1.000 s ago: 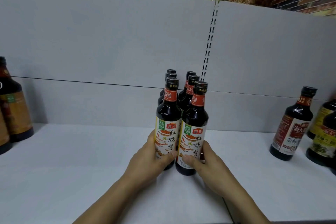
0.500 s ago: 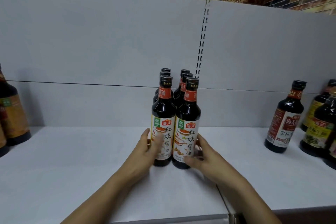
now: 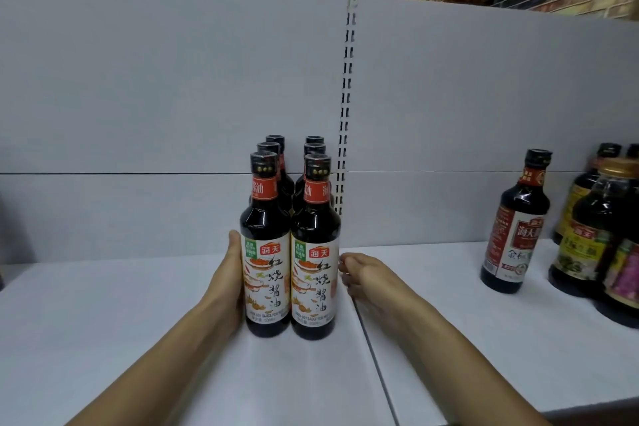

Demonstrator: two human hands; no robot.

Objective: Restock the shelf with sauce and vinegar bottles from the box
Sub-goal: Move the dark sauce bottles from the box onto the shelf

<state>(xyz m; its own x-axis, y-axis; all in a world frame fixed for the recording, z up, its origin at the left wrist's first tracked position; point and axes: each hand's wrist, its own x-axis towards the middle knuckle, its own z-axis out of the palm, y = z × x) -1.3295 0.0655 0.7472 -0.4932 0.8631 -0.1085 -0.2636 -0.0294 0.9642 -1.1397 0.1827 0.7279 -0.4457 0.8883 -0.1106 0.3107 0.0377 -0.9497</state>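
Well, 6 dark, glossy soy-sauce bottles [image 3: 265,225] with white-and-orange labels stand upright in 2 tight rows on the white metal shelf [image 3: 138,322]. The left hand [image 3: 229,284] presses flat against the front-left bottle. The right hand [image 3: 366,277], loosely curled, sits just beside the front-right, holding nothing. Probably heavy, slick, breakable glass, best gripped round the labelled belly. Labels read 海天, 红烧酱油, "SOY SAUCE".
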